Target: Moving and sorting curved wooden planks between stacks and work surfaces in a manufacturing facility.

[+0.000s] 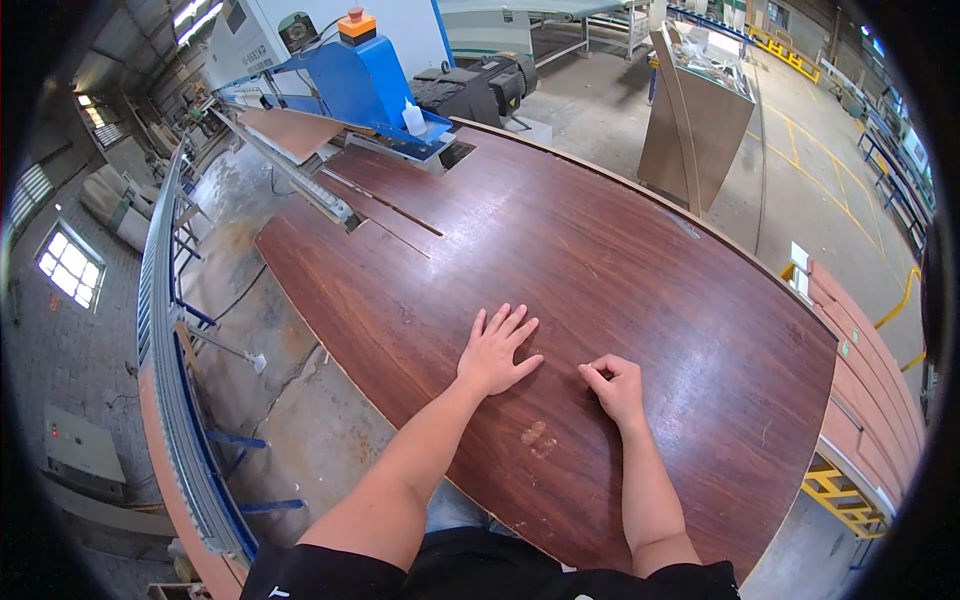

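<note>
My left hand (492, 358) lies flat, fingers spread, on a dark reddish-brown wood-grain tabletop (650, 290). To its right, my right hand (618, 388) is closed, thumb and index finger pinched together just over the same surface. Whatever may be between those fingertips is too small to make out. A pale scuffed patch (538, 438) marks the wood between my forearms. Toward the far left, a narrow slot (385, 204) runs through the tabletop.
A blue and white machine (360, 80) with a red button (355, 14), a white squeeze bottle (413, 117) and a black motor (480, 85) stands beyond the table. A roller conveyor (175, 350) runs along the left. A brown bin (695, 125) holds scraps; stacked panels (868, 365) lie right.
</note>
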Available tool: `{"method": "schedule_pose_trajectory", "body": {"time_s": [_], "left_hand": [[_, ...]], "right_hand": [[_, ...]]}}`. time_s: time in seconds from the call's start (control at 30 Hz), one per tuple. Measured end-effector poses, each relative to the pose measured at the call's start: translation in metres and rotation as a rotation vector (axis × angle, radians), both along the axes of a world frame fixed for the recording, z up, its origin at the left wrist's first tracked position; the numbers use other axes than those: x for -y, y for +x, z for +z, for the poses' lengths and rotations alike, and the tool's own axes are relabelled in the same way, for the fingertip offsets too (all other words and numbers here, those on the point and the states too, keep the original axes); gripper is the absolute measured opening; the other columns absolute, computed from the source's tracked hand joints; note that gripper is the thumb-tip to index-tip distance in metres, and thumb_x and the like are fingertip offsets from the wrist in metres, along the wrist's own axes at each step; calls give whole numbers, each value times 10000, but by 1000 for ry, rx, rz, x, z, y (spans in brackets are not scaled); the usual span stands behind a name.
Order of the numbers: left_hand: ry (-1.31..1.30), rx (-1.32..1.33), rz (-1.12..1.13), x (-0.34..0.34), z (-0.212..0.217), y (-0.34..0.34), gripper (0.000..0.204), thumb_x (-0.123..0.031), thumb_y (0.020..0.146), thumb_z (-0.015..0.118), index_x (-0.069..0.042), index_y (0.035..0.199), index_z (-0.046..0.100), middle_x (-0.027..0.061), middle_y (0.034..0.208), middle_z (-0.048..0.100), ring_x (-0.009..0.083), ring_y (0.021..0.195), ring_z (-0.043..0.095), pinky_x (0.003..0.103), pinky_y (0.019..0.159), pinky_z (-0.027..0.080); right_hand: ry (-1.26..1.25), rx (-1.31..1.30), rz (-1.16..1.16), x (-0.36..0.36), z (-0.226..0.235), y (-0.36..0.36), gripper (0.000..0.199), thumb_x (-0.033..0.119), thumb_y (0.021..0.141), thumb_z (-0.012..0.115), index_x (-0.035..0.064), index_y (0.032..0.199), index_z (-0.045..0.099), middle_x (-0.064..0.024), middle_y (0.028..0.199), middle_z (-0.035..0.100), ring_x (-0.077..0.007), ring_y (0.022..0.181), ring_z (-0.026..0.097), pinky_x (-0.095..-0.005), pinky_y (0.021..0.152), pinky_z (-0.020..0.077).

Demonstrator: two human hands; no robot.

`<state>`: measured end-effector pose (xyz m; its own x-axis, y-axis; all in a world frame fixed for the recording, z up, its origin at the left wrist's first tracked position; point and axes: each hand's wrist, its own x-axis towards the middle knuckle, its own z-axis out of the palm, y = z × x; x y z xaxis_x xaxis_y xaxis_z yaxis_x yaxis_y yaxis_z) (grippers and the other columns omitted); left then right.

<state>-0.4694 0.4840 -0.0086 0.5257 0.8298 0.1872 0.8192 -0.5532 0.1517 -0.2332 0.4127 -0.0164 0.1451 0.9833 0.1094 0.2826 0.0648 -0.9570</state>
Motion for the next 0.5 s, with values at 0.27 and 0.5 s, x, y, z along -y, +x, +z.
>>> {"method": "schedule_pose_trajectory", "body": {"time_s": [0.27,0.5], "left_hand": [[-3,-12,5,-1,-2,0,641,-532,896,546,-219,1441,422,59,1537,329,284,1427,268,519,1174,150],[-1,-7,5,-1,-3,-1,647,-542,893,543,-220,1442,421,59,1535,332,280,1427,268,518,1175,148]], "right_hand": [[13,8,-2,-1,0,-1,204,179,794,751,2,723,678,-72,656,663,-134,603,602,-288,583,458],[9,9,-2,-1,-3,0,203,182,793,752,1,731,684,-80,665,669,-140,608,607,-292,588,460]]}}
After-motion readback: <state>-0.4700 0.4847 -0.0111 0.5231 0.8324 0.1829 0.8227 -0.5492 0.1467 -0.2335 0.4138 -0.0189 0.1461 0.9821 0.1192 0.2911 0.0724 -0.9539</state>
